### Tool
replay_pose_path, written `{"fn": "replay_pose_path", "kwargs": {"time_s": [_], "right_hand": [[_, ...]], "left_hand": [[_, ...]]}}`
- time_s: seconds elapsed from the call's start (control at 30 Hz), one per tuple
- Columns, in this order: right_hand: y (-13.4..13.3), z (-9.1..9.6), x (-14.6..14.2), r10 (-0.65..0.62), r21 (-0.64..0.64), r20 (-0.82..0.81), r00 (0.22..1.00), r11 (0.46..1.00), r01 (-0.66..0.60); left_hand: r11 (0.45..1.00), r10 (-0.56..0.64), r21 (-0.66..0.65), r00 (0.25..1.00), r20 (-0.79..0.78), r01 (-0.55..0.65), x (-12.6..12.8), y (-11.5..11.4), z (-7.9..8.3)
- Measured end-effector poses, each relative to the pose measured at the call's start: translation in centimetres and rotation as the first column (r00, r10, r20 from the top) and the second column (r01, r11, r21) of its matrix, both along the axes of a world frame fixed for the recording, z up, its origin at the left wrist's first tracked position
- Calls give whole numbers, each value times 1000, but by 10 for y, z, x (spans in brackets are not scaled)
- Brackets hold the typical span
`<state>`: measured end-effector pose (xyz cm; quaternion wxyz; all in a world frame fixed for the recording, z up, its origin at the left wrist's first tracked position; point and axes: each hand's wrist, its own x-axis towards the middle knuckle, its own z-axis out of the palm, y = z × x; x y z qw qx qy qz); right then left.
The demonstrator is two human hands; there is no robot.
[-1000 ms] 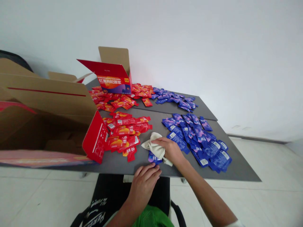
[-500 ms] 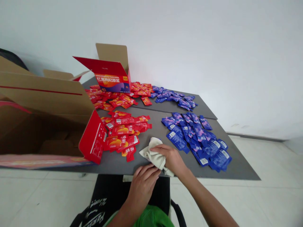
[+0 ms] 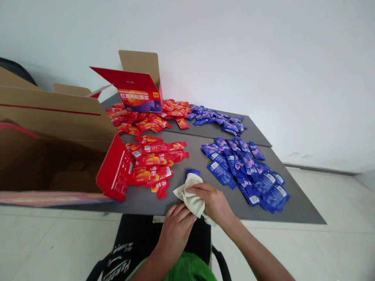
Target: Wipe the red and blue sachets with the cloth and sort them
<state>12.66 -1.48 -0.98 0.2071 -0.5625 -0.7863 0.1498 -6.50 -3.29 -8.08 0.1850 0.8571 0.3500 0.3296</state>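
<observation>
My right hand (image 3: 213,203) rests on a crumpled beige cloth (image 3: 191,198) and grips it near the front edge of the grey table (image 3: 190,158). My left hand (image 3: 175,232) sits just below, its fingertips against the lower part of the cloth. The top end of a blue sachet (image 3: 192,172) sticks out above the cloth, and the rest of it is hidden. To the left of my hands lies a heap of red sachets (image 3: 152,164), and a larger heap of blue sachets (image 3: 246,177) lies to the right.
Further back are more red sachets (image 3: 137,123) and blue sachets (image 3: 216,119), with an open red carton (image 3: 140,95) behind them. A large open cardboard box (image 3: 49,136) overhangs the table's left side. A white wall stands behind, and white floor tiles lie beyond the table.
The blue sachet, lying below the cloth a second ago, now shows only at the cloth's top edge. The cloth and both hands have shifted slightly, and my left hand has closed up against the cloth.
</observation>
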Motion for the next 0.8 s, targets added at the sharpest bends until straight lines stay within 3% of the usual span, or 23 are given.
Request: {"fn": "replay_pose_path", "kwargs": {"time_s": [0.13,0.2,0.27,0.4,0.5,0.57,0.67,0.8], "right_hand": [[46,-6,10,-66,45,-16,998,997,66],[69,0,16,-119,78,26,992,990,117],[76,9,18,-149,99,42,988,985,144],[36,14,8,-88,125,-34,996,988,91],[2,4,-1,-20,43,-17,1000,999,21],[1,-5,-1,-19,7,-39,999,1000,19],[32,-11,6,-60,32,-70,996,998,62],[76,2,18,-139,83,2,990,987,138]], "left_hand": [[1000,-19,18,1000,2,19,0,2,-3],[1000,-16,26,1000,9,16,0,2,-5],[999,-6,31,1000,17,5,1,1,-6],[1000,-1,25,999,33,0,2,0,-3],[1000,-4,-13,1000,23,4,1,0,1],[1000,-11,-20,1000,27,12,1,1,2],[1000,-24,-3,999,34,24,0,2,-1],[1000,-20,-8,1000,24,21,0,3,-5]]}}
